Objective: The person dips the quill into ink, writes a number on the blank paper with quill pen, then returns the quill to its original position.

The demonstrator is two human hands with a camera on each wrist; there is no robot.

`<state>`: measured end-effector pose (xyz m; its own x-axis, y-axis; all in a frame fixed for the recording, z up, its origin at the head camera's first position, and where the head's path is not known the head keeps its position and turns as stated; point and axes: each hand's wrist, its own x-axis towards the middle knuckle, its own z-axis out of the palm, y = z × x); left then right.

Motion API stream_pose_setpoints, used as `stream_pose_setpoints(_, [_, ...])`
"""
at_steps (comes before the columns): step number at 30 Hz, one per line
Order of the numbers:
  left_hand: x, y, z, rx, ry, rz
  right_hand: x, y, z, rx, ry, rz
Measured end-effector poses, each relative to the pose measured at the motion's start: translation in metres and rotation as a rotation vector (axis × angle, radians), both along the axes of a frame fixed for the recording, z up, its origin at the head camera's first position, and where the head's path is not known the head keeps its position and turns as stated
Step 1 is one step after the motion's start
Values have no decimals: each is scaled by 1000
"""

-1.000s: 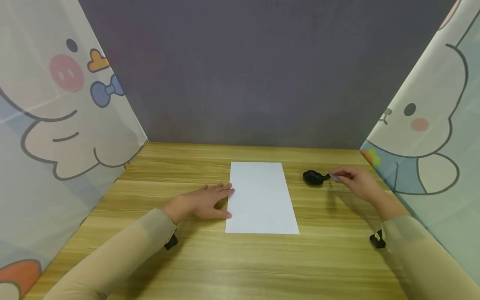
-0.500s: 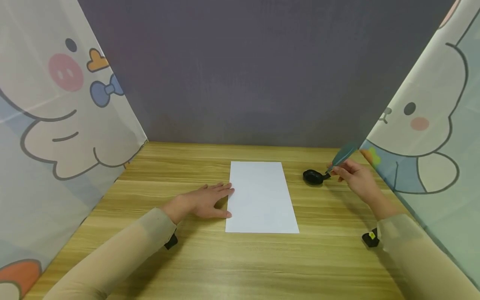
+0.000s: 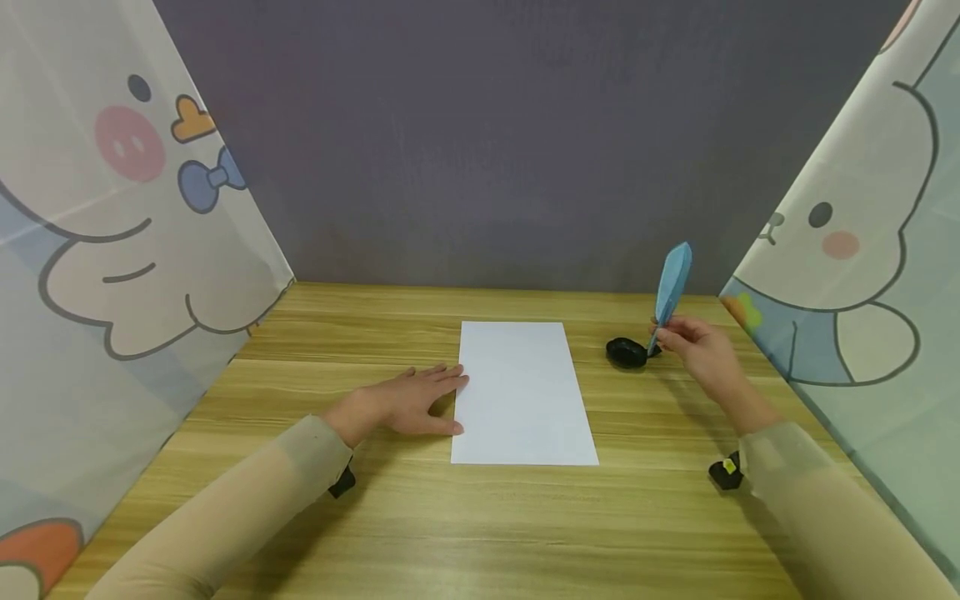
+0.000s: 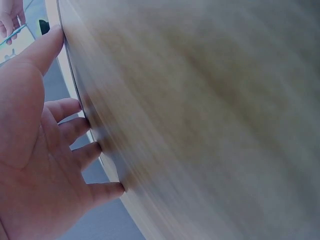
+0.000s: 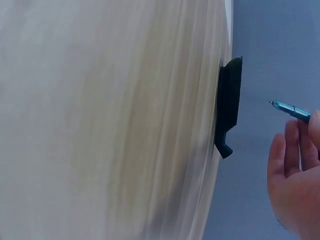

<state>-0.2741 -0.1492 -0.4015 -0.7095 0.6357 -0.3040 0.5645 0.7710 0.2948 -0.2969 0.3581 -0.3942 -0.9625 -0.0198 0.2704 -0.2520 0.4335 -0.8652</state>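
Note:
My left hand (image 3: 407, 406) lies flat with fingers spread, its thumb and fingertips on the left edge of a blank white sheet of paper (image 3: 525, 396). In the left wrist view the fingers of that hand (image 4: 47, 155) reach to the tabletop, straight. My right hand (image 3: 707, 353) pinches a light-blue feather pen (image 3: 672, 285) low on its shaft, plume up. The right wrist view has the metal pen tip pointing out past the fingers, clear of the black pen holder (image 5: 230, 97). That holder, a rounded base with a short angled socket, sits on the table right of the paper.
The wood-grain table (image 3: 525, 533) runs back to a dark grey panel (image 3: 480, 150). Cartoon-printed cloths flank it, one on the left (image 3: 150, 275) and one on the right (image 3: 862, 275). A small black wrist device (image 3: 726, 472) hangs under my right sleeve.
My right hand has lifted the feather pen out of the holder's socket and swung its plume from pointing toward me to upright. My left hand and the paper have stayed put.

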Motion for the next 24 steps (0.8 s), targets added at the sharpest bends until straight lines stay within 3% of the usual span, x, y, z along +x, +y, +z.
stream_pose_setpoints(13, [-1, 0, -1, 4, -2, -6, -10, -4, -7, -193, -12, 62])
stream_pose_setpoints(24, [0, -1, 0, 3, 2, -2, -12, -13, -9, -170, -56, 44])
